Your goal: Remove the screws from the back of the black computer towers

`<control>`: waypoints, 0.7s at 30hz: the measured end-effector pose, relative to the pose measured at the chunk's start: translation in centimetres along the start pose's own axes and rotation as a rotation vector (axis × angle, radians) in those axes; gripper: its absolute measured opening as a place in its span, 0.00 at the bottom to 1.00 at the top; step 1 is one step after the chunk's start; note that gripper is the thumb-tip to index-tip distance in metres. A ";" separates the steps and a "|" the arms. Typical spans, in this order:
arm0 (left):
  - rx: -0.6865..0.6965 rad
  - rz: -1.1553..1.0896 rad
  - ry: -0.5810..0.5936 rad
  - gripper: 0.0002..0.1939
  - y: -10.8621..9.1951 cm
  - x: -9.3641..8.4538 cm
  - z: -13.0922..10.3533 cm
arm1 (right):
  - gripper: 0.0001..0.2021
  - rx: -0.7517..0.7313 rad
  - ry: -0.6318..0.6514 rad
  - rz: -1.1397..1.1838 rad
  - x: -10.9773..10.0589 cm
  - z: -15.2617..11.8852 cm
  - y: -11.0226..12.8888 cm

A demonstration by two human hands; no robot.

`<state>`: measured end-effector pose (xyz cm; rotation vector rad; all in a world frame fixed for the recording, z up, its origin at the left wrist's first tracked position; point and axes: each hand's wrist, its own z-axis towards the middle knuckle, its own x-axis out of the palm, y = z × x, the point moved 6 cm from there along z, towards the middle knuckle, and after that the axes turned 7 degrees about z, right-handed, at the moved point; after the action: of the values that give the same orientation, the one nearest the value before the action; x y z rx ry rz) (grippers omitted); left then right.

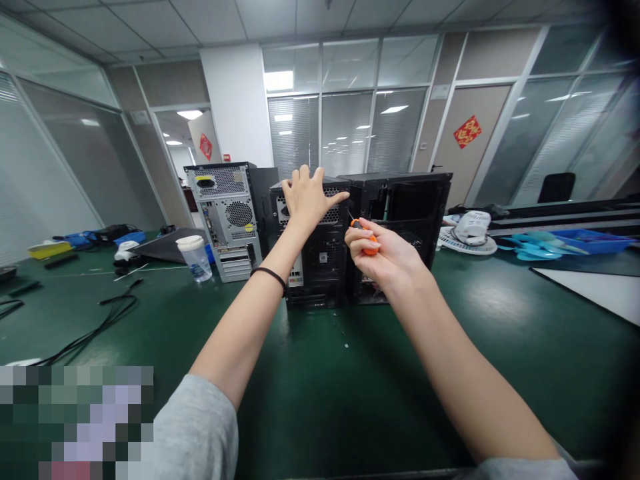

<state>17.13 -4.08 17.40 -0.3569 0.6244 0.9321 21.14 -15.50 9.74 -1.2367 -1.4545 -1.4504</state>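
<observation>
A black computer case (323, 267) stands upright on the table with its back panel towards me. My left hand (309, 197) rests with spread fingers on the upper part of that panel, thumb stretched to the right, fingertips at the top edge. In my right hand (385, 253) is an orange-and-black screwdriver (370, 251), gripped by the handle. Its thin shaft points up and left at the case's right rear edge. Whether the tip touches a screw cannot be made out. Behind my right hand, an open black side (415, 200) shows a dark interior.
A silver-backed computer tower (225, 220) stands at the left, with a lidded plastic cup (195, 259) beside it. Black cables (107, 323) lie on the green table (310, 400). A white fan-like object (470, 233) and a blue tray (590, 241) sit at the right.
</observation>
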 end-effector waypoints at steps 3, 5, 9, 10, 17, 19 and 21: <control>0.002 0.007 -0.014 0.34 0.0 0.0 0.0 | 0.13 0.016 0.007 0.022 0.0 0.2 -0.1; 0.004 0.006 -0.018 0.34 0.0 0.0 0.0 | 0.13 0.018 0.006 0.022 0.0 0.2 -0.1; 0.003 -0.006 0.007 0.34 0.0 0.2 0.1 | 0.13 0.005 -0.001 0.026 0.0 0.3 -0.2; 0.003 -0.007 0.011 0.34 0.0 0.2 0.1 | 0.12 0.005 -0.003 0.030 0.0 0.3 -0.2; 0.004 -0.007 0.013 0.34 0.0 0.1 0.1 | 0.12 0.014 -0.025 0.046 -0.2 0.3 -0.3; 0.003 -0.009 0.007 0.34 0.0 0.1 0.1 | 0.12 0.014 -0.028 0.050 -0.3 0.3 -0.3; 0.002 -0.011 0.000 0.34 0.0 0.1 0.1 | 0.12 0.017 -0.027 0.053 -0.3 0.4 -0.3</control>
<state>17.20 -3.95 17.39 -0.3583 0.6225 0.9215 20.98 -15.11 9.35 -1.2792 -1.4382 -1.3880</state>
